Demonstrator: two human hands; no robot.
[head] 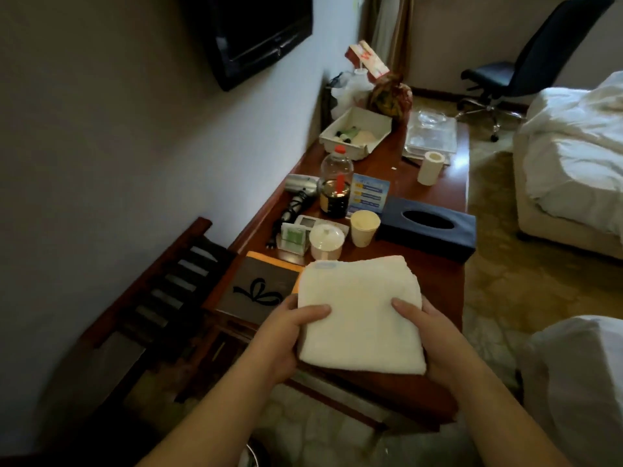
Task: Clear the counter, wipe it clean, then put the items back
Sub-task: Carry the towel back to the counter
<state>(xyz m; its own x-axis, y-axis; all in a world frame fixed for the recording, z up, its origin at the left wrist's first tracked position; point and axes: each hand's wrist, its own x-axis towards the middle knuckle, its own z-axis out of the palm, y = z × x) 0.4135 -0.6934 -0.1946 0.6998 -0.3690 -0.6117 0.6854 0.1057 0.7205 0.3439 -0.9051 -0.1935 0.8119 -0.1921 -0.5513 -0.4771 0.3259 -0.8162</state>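
A folded white towel [359,311] is over the near end of the wooden counter [435,281]. My left hand [290,332] grips its left edge, thumb on top. My right hand [428,328] grips its right edge the same way. Behind the towel stand a paper cup [364,227], a lidded white cup [326,242], a navy tissue box [428,227], a dark-liquid bottle [335,187], a silver hair dryer [301,190], a blue card [369,195] and a toilet roll [431,167]. A dark booklet with a bow [256,288] lies left of the towel.
A white tray [354,133] with small items, plastic bags [350,87] and a clear plastic pack [431,133] crowd the counter's far end. A wall TV [249,35] hangs above. A luggage rack [161,298] stands left, beds [573,156] right, an office chair [526,59] beyond.
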